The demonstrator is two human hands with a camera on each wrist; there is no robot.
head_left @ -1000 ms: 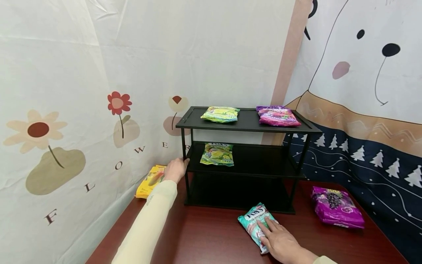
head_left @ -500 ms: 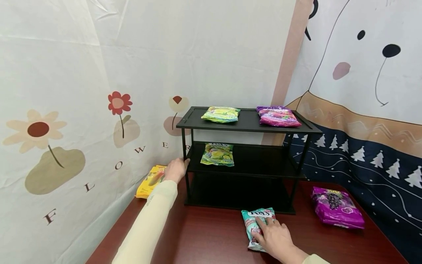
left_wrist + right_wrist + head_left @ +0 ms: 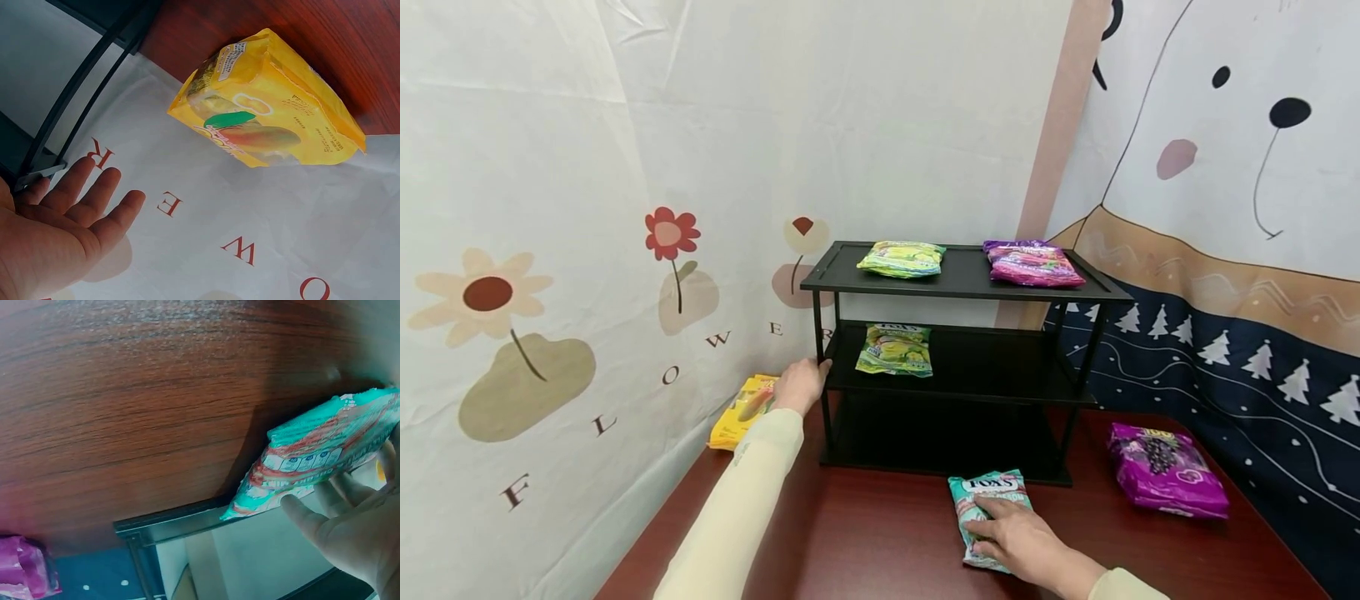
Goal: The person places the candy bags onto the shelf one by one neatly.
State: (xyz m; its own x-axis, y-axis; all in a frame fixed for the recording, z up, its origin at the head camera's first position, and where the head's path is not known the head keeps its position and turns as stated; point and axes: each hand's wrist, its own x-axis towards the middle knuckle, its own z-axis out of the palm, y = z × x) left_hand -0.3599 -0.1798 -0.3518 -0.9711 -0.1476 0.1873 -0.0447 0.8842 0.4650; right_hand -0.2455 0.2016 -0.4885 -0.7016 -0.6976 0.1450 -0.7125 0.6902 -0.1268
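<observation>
In the head view my left hand (image 3: 801, 385) is at the left post of a black three-tier rack (image 3: 955, 387), its thumb over the middle shelf's edge. The left wrist view shows the thumb and forefinger pinching that edge, the other fingers stretched out (image 3: 100, 194). My right hand (image 3: 1017, 537) lies with extended, spread fingers on a teal Fox's candy bag (image 3: 967, 500), flat on the table in front of the rack. From the right wrist view, the fingertips (image 3: 294, 503) rest on the bag's printed face (image 3: 312, 453).
A yellow bag with a mango picture (image 3: 730, 425) stands left of the rack. On the top shelf lie a yellow-green bag (image 3: 902, 260) and a pink-purple one (image 3: 1033, 264); a green bag (image 3: 895, 350) is on the middle shelf. A purple grape bag (image 3: 1168, 473) lies at right on the table (image 3: 865, 533).
The teal bag has turned from slanting to nearly straight toward the rack, its lower end swinging left. My right hand turned with it, fingers now pointing left across it. My left hand stays put.
</observation>
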